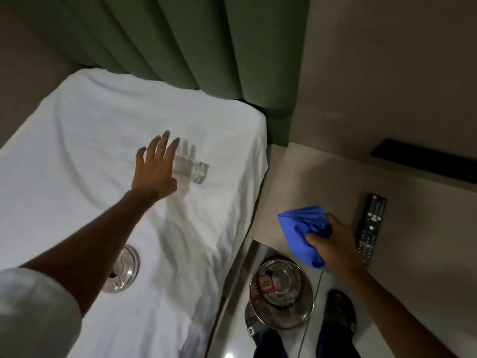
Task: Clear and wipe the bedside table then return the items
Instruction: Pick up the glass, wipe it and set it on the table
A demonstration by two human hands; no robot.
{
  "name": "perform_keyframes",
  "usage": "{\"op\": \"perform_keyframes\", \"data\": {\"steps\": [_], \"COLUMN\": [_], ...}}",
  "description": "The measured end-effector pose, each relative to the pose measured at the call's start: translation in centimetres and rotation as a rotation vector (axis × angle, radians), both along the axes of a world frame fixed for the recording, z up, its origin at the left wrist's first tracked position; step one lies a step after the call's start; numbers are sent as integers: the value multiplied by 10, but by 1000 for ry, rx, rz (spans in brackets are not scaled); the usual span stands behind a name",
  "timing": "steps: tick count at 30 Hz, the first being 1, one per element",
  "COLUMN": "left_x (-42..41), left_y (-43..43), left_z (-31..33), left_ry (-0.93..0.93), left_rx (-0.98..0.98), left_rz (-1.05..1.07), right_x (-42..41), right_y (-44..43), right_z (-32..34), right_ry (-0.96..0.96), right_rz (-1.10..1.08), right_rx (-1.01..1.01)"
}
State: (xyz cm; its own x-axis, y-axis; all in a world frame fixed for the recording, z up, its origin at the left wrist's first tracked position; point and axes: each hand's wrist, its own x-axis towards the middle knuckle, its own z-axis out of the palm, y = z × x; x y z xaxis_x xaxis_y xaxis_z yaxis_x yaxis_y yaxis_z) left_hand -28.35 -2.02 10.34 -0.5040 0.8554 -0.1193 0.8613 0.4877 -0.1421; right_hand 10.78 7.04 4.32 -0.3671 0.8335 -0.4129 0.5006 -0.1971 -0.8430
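Observation:
A clear drinking glass (192, 170) lies on its side on the white bed sheet (90, 130). My left hand (156, 167) hovers just left of it, fingers spread, its fingertips over the glass's end. A glass ashtray (126, 267) rests on the sheet nearer me, partly hidden by my left forearm. My right hand (333, 241) is closed on a bunched blue cloth (305, 228) above the beige bedside table (309, 177). A black remote control (370, 226) lies on the table just right of that hand.
A metal waste bin (281, 293) with some rubbish in it stands on the floor below the table's front edge, beside my feet. A green padded headboard (206, 47) rises behind the bed. A dark slot (426, 164) runs along the wall above the table.

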Motion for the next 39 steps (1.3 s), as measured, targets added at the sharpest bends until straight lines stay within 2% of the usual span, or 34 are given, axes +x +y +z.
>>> {"op": "perform_keyframes", "data": {"steps": [2,3,9,12,14,17,19,22,25,29,33,36,39], "left_x": [-25,-32,-28,-11,12,60,88,114,133,162,183,200,222], "left_y": [7,9,-2,-14,-19,-22,-23,-25,-26,-22,-12,-2,10], "left_z": [-1,-4,-12,-7,-3,-7,-13,-20,-21,-22,-28,-35,-40], "left_ry": [-14,-44,-123,-255,-379,-523,-615,-659,-672,-710,-737,-662,-532], "left_rx": [-205,-233,-101,-54,-56,-14,85,152,183,220,244,204,61], "left_rz": [-31,-51,-84,-89,-145,-211,-194,-189,-246,-244,-149,-70,-67], "right_x": [-11,-16,-40,-61,-79,-104,-108,-88,-68,-48,-24,-16,-9], "right_y": [-6,-10,-23,-30,-37,-45,-46,-32,-10,9,0,-17,-26], "right_z": [7,8,30,44,53,61,57,53,48,31,20,10,9], "right_ry": [9,3,-15,11,43,-44,-126,-99,-26,103,185,227,229], "right_rz": [24,23,60,127,159,408,562,478,371,-55,-329,-408,-511], "right_rx": [49,88,404,490,623,992,1047,861,463,-129,-534,-623,-467]}}
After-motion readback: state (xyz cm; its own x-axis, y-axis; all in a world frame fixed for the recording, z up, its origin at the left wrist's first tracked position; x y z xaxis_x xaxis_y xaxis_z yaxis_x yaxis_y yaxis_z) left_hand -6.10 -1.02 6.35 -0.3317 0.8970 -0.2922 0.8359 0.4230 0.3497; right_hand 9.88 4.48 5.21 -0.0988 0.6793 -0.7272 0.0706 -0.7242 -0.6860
